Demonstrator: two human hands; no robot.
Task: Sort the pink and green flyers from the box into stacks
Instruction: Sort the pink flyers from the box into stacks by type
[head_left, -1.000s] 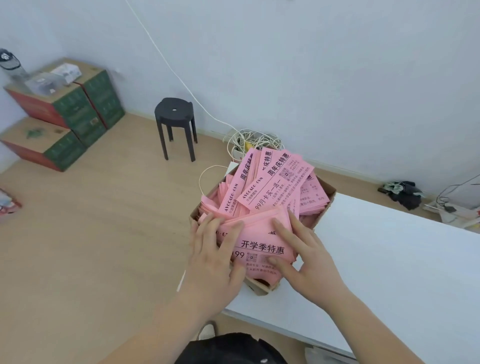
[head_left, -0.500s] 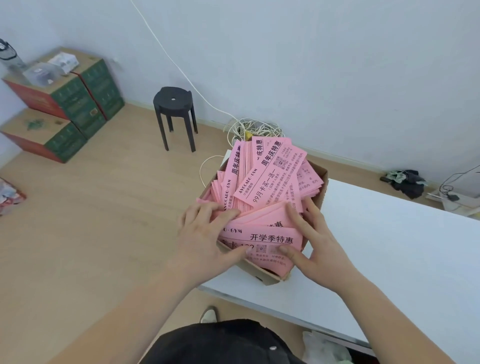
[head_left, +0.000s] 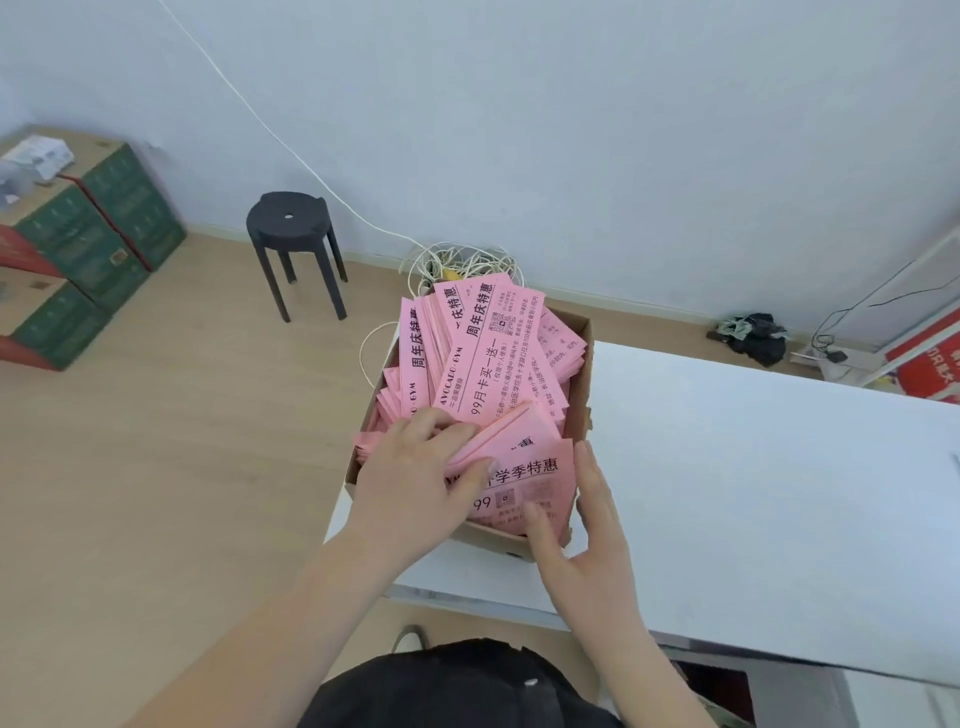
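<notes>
Your left hand grips a bundle of pink flyers, fingers dug under, thumb on top, inside the overfilled cardboard box at the corner of the white table. Your right hand is unclenched: thumb pressed on the top sheet, fingers straight along the bundle's right edge. No green flyers show. Risk: a sharp lift may spill the leaning far sheets over the rim, and a sideways pull may drag the box off the corner.

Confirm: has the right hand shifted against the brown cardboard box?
Yes: right hand slid rightward across the pink flyer bundle to the right wall of the brown cardboard box.
</notes>
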